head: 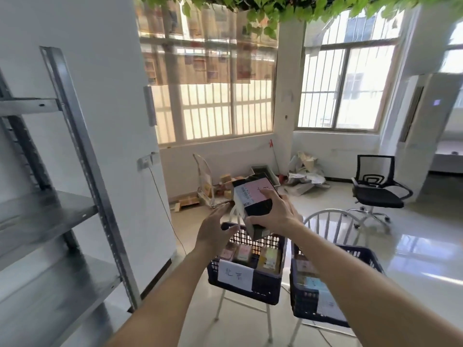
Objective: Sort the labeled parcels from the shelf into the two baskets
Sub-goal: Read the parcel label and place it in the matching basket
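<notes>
My right hand [275, 214] grips a dark parcel [253, 196] with a pink and white label, held tilted above the left basket [265, 286]. My left hand [213, 229] hovers just left of the parcel with fingers spread, holding nothing. The left basket is dark blue, bears a white paper sign, and holds several small parcels. The right basket [305, 304], also dark blue, stands beside it and is partly hidden by my right forearm. Both baskets rest on white chairs. The grey metal shelf [50, 211] fills the left side; its visible boards look bare.
A black office chair [375, 191] stands at the right on the glossy floor. Cardboard boxes, a clear stand and crumpled paper lie along the far wall under the windows. A white wall with a socket and cable runs beside the shelf.
</notes>
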